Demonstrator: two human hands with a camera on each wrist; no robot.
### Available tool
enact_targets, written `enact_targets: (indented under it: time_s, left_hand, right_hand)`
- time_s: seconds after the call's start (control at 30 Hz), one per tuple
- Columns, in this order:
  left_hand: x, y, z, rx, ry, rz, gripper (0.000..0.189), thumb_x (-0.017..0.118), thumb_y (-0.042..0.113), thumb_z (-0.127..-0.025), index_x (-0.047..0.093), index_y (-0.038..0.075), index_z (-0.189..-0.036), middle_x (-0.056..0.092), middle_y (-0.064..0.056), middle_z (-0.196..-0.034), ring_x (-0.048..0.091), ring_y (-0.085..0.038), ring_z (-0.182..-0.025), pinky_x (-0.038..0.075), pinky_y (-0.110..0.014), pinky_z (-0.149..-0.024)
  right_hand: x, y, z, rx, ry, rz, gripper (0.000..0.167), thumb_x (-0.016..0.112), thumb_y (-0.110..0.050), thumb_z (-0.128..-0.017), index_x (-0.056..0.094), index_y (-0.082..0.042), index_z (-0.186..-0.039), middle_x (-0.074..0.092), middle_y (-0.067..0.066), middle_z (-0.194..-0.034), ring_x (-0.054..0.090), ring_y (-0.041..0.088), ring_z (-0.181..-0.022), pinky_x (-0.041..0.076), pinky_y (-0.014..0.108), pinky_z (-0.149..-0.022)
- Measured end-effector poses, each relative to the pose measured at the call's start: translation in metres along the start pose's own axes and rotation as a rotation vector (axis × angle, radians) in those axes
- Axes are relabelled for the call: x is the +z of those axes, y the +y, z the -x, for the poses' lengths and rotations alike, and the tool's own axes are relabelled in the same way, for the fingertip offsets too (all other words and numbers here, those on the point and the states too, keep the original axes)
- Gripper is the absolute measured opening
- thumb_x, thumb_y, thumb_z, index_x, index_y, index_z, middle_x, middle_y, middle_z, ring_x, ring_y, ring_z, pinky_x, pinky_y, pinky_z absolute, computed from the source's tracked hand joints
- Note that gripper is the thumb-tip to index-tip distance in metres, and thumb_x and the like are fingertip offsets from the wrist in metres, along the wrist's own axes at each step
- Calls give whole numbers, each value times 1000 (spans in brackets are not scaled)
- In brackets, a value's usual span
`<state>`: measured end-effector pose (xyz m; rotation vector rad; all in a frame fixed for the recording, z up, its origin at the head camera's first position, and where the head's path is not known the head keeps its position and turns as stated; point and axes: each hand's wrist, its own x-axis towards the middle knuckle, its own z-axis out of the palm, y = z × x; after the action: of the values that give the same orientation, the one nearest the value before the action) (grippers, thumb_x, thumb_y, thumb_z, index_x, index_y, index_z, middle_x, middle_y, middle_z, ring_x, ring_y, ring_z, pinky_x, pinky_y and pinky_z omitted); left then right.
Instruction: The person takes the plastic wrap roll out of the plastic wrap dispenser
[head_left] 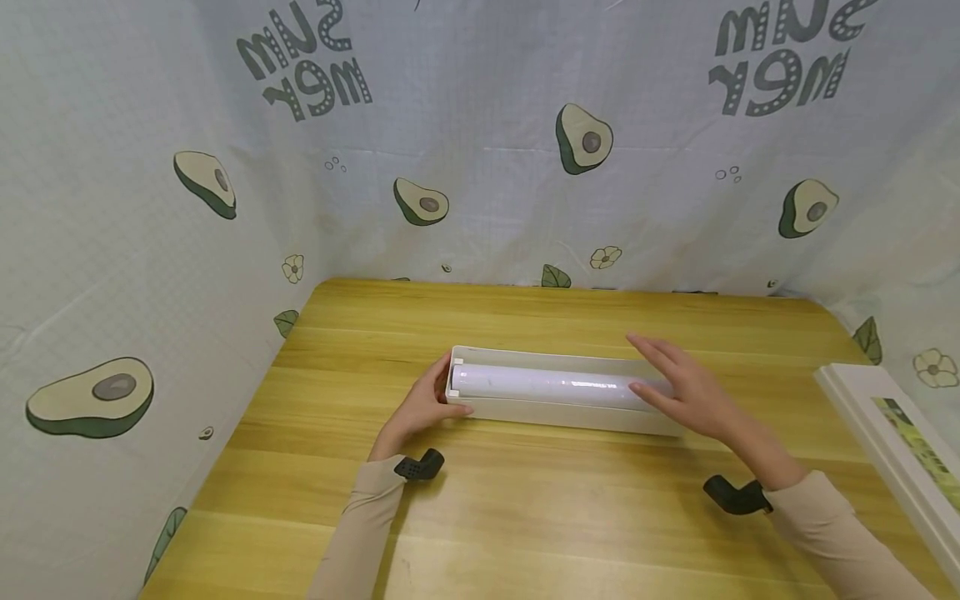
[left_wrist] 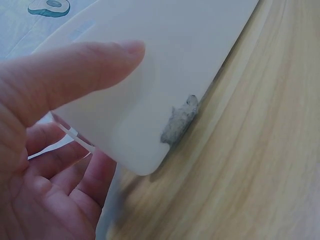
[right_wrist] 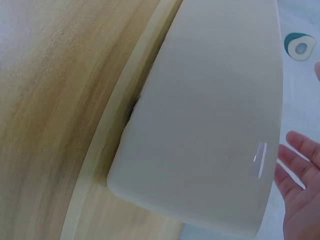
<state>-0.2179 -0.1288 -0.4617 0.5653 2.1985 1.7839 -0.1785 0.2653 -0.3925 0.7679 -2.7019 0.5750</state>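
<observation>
A long white box [head_left: 570,414] lies on the table with its top side open. Inside it rests a shiny, pale roll that looks like plastic film [head_left: 547,383]. My left hand [head_left: 422,398] grips the box's left end, thumb on the near wall and fingers round the end. In the left wrist view, a grey rough patch [left_wrist: 181,120] shows on the box's lower edge. My right hand [head_left: 693,390] hovers over the right end with fingers extended, partly hiding that end of the roll. In the right wrist view, its fingers lie beyond the box's upper edge.
A long white lid-like piece [head_left: 862,408] with a green and yellow label lies at the table's right side. The wooden table [head_left: 525,508] ends at a curtain [head_left: 495,167] printed with avocados, behind and to the left. Each wrist carries a black camera mount.
</observation>
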Motion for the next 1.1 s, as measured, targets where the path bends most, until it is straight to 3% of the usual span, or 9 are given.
enact_targets:
  time_s: [0.23,0.43,0.7,0.87,1.1]
  left_hand:
    - [0,0,0,-6,4,5,100,73,-4,-74,12,9,-152,27,-15,-154,35,-31,-137,51,-36,-95]
    - [0,0,3,7,-1,-9,98,75,2,-75,14,12,-151,29,-13,-152,37,-30,-136,50,-36,-95]
    - [1,28,12,-37,-25,5,97,73,-3,-76,12,6,-151,27,-17,-153,34,-31,-138,48,-41,-98]
    - [1,28,13,-52,-23,-11,98,73,-1,-76,11,7,-151,27,-17,-153,35,-31,-137,48,-41,-99]
    - [0,30,13,-49,-17,-35,97,74,0,-76,12,7,-151,29,-18,-152,39,-32,-133,48,-41,-98]
  right_hand:
    - [5,1,0,-71,12,9,74,71,-14,-80,36,-17,-145,56,13,-125,53,30,-112,47,55,-88]
    - [8,1,1,-72,-71,-1,68,69,-17,-84,38,-15,-144,61,6,-118,57,21,-105,48,48,-86]
    - [12,1,-3,-105,-118,4,58,65,-20,-87,44,-12,-140,64,-3,-108,59,15,-100,47,39,-85]
    - [17,2,-6,-79,-169,-14,57,63,-23,-89,42,-18,-142,65,4,-118,62,23,-106,50,46,-87]
    - [21,6,-14,-135,-201,21,53,61,-26,-90,45,-25,-141,60,8,-131,60,30,-114,50,48,-88]
